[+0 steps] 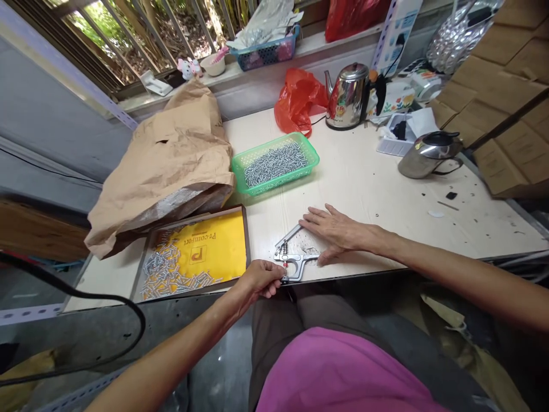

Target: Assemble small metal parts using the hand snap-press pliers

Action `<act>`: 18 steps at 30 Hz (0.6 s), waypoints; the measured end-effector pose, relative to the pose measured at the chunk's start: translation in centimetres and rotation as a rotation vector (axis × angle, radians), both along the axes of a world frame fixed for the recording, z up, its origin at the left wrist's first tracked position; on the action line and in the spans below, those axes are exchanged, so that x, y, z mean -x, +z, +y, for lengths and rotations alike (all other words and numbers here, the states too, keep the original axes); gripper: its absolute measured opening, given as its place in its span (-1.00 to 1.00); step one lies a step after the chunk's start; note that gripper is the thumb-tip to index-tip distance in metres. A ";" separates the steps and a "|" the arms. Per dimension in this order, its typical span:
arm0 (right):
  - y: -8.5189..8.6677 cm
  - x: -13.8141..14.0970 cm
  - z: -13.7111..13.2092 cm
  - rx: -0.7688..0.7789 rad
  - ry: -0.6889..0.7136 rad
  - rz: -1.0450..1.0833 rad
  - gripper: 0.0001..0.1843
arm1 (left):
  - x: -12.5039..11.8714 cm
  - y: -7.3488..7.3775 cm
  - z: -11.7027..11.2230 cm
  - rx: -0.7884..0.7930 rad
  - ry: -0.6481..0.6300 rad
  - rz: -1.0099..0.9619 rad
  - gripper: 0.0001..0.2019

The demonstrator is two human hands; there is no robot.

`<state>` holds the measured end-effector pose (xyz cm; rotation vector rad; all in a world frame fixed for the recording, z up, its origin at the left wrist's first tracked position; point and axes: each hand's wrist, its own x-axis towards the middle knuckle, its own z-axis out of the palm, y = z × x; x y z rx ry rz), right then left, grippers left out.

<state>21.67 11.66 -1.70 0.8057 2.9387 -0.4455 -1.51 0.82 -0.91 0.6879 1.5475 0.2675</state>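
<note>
A silver hand press tool with a C-shaped frame, a spring and a raised lever lies near the table's front edge. My left hand is closed in a pinch at the tool's jaw, just below a red tip; what its fingers hold is hidden. My right hand is open, its fingers stretched out over the lever's end and its thumb by the lower handle. Left of the tool, small silver metal pins lie loose on a yellow sheet inside a shallow tray.
A green basket full of similar pins stands behind the tool. Crumpled brown paper covers the back left. A red plastic bag, a kettle, a metal jug and a white tray stand toward the back right.
</note>
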 end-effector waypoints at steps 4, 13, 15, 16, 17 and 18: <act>0.4 0.2 -0.1 -0.006 0.000 -0.002 0.06 | -0.1 0.1 0.0 -0.002 0.017 0.012 -0.71; 0.3 -0.2 -1.8 0.005 -0.056 0.043 -0.16 | -0.2 0.0 -0.1 -0.017 0.006 0.034 -0.67; 0.5 -0.3 -2.4 0.007 -0.070 0.062 -0.21 | -0.1 -0.1 -0.2 -0.024 0.003 0.032 -0.65; 0.7 -0.3 -2.7 0.007 -0.078 0.067 -0.24 | 0.0 -0.1 -0.4 -0.022 -0.006 0.039 -0.64; 0.9 -0.3 -3.0 0.007 -0.084 0.065 -0.26 | 0.0 0.1 -0.5 -0.026 -0.032 0.063 -0.63; 1.2 -0.2 -3.2 0.008 -0.089 0.059 -0.28 | 0.0 0.2 -0.7 -0.054 -0.072 0.118 -0.63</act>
